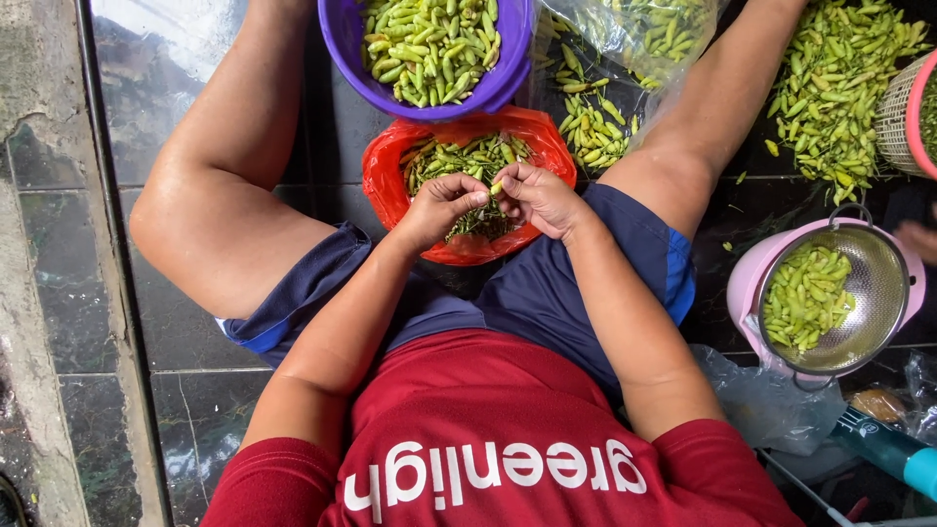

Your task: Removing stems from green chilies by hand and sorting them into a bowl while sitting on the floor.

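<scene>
I sit on a tiled floor with my legs apart. My left hand [439,207] and my right hand [539,197] meet over a red plastic bag [383,185] that holds green stems and scraps. Both hands pinch one small green chili [496,187] between their fingertips. Just beyond the bag stands a purple bowl [342,39] full of green chilies.
A clear plastic bag [605,29] of chilies lies at the top right, with a loose heap of chilies [839,78] beside it. A metal colander [878,283] with chilies sits in a pink basin [747,283]. A pink-rimmed basket [913,107] and another person's hand [917,239] are at the right edge.
</scene>
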